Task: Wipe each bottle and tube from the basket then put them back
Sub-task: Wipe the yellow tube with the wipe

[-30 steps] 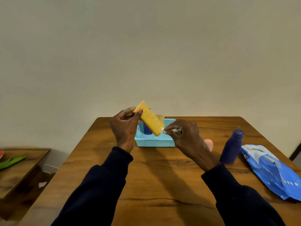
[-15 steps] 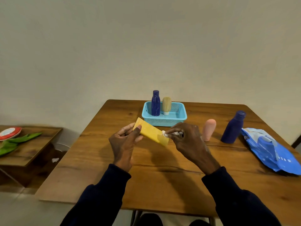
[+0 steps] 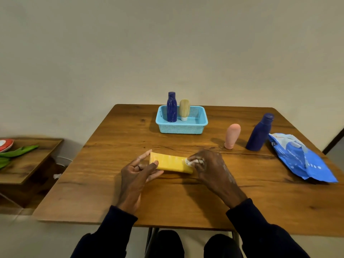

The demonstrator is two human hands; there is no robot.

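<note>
My left hand [image 3: 136,172] pinches the left end of a flat yellow tube [image 3: 170,162], held level just above the table's middle. My right hand [image 3: 208,166] presses a small white wipe [image 3: 191,162] against the tube's right end. The light blue basket [image 3: 197,125] stands at the far middle of the table with a dark blue bottle [image 3: 171,107] and a beige tube [image 3: 184,109] upright in its left part. Right of the basket, on the table, stand a pink tube [image 3: 232,135] and a larger dark blue bottle [image 3: 259,133].
A blue wipes packet [image 3: 301,159] lies near the right edge of the wooden table [image 3: 111,155]. A low side table [image 3: 24,164] at the left holds a red-and-white dish and something green. My knees show under the near edge.
Both hands have come down and toward me with the yellow tube, away from the basket, and the tube now lies nearly level. The view has tilted down.
</note>
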